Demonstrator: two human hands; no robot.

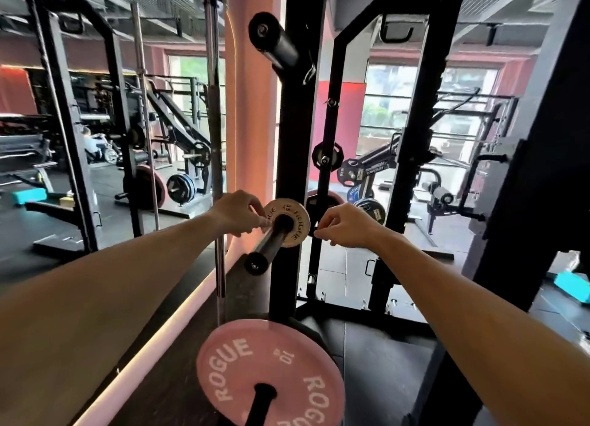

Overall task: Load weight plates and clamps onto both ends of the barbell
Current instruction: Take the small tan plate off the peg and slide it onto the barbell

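While both of my arms are reaching forward, I am looking at a small pale Rogue change plate (287,223) sitting on a steel storage peg (269,245) that is sticking out of the black rack upright (295,113) toward me. My left hand (238,213) is curling in from the left, its fingertips (263,223) pinching the plate's left edge beside the centre hole. My right hand (343,226) is hovering just to the right of the plate with its fingers (321,229) curled loosely inward, and I cannot tell whether they are touching the rim or staying just off it. Below, nearer to me, a pink Rogue plate marked 10 (271,374) is hanging on a lower black peg (260,403) of the same rack. Above the small plate, a thicker black padded roller (274,41) is jutting out from the upright. To the left, a bare chrome barbell (214,138) is standing upright in front of the pink pillar (249,106). Farther back, past the rack, a black multi-sided plate (325,157) is hanging on another upright, with more racks and benches across the gym floor.
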